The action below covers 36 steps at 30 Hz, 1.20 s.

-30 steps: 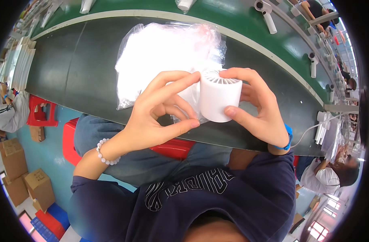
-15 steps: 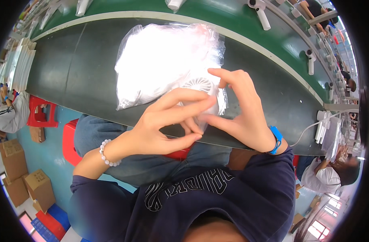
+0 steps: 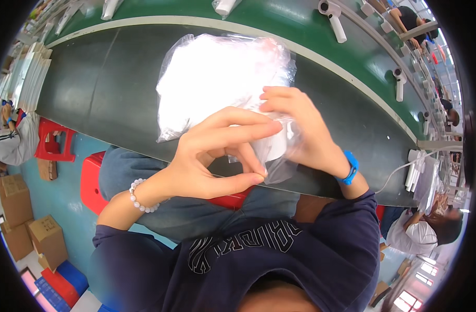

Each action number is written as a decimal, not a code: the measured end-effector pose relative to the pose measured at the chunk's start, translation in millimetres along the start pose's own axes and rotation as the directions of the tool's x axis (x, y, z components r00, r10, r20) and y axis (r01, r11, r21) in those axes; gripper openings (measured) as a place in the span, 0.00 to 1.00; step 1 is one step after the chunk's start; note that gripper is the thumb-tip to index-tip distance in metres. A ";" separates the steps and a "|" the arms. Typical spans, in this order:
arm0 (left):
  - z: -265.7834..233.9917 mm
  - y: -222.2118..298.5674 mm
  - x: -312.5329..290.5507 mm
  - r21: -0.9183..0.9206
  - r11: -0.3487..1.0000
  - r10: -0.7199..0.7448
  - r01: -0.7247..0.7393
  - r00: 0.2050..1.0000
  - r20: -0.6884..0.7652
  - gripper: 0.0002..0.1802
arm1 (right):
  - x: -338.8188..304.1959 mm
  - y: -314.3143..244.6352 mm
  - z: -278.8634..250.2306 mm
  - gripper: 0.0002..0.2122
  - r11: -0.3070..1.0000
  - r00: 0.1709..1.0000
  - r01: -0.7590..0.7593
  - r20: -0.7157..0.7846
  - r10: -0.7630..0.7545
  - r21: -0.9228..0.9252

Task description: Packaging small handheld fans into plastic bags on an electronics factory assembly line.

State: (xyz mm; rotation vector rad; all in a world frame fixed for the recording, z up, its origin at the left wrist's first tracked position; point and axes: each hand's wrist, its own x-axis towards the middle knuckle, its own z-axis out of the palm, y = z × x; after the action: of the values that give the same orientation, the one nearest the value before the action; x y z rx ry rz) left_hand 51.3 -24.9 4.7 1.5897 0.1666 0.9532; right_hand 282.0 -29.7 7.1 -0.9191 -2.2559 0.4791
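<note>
Over the near edge of the dark work surface, a white plastic part (image 3: 276, 147) sits in a small clear plastic bag (image 3: 279, 173). My left hand (image 3: 217, 151) pinches the small bag's edge between thumb and fingertip, its other fingers bent above. Closed around the part and bag from the right is my right hand (image 3: 308, 132); its thumb is hidden behind the plastic. Just beyond both hands lies a large clear bag (image 3: 222, 78) filled with white things, too overexposed to make out.
White handheld fans (image 3: 332, 21) lie along the green belt (image 3: 290, 23) at the back. White flat pieces (image 3: 32, 78) stack at far left. At right are white tubular parts (image 3: 414, 169) and a cable (image 3: 399, 169). Red stools (image 3: 56, 140) and cartons (image 3: 48, 242) stand on the floor; co-workers sit on both sides.
My right hand has turned and closed in around the small bag. The spoked white round face seen earlier is now out of sight. The left hand keeps its pinch nearly in place.
</note>
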 end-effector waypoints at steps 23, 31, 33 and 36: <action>16.1 -47.2 -28.5 0.879 0.334 -0.151 -0.340 0.901 0.406 0.18 | 106.2 334.5 -114.8 0.33 0.715 0.705 -0.657 -0.531 0.470 -0.239; 7.5 -38.4 -32.7 0.884 0.446 -0.246 -0.139 0.931 0.270 0.19 | 120.3 372.2 -138.2 0.21 0.450 0.787 -0.608 -0.423 0.448 -0.654; 7.4 -34.8 -28.3 0.833 0.552 -0.247 -0.031 0.949 0.199 0.17 | 116.3 393.6 -147.5 0.23 0.486 0.819 -0.547 -0.316 0.478 -0.681; 1.6 -37.4 -27.5 0.832 0.553 -0.226 -0.057 0.950 0.215 0.15 | 119.2 418.2 -156.2 0.27 0.542 0.848 -0.469 -0.185 0.496 -0.698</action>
State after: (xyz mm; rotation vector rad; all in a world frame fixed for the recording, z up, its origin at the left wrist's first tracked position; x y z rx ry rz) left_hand 49.1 -32.0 -41.1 2.5734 0.5488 0.5259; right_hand 526.4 357.5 -54.9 -1.9945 -2.1984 -0.2438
